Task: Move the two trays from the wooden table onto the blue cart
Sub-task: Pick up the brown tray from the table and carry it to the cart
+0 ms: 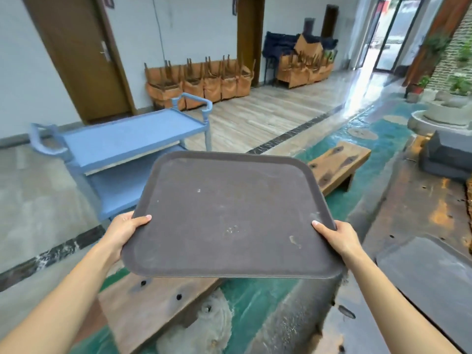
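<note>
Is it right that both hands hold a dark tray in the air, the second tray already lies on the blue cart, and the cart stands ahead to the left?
Not quite. The second tray lies on the wooden table at right, not on the blue cart, as the head view shows. The rest holds: left hand and right hand hold the dark tray.

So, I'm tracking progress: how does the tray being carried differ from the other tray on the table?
The carried tray is in the air, gripped by the left hand and right hand; the other tray lies flat on the wooden table, untouched. The carried tray shows whole; the other tray is cut off by the frame. Both are dark, empty and round-cornered.
</note>
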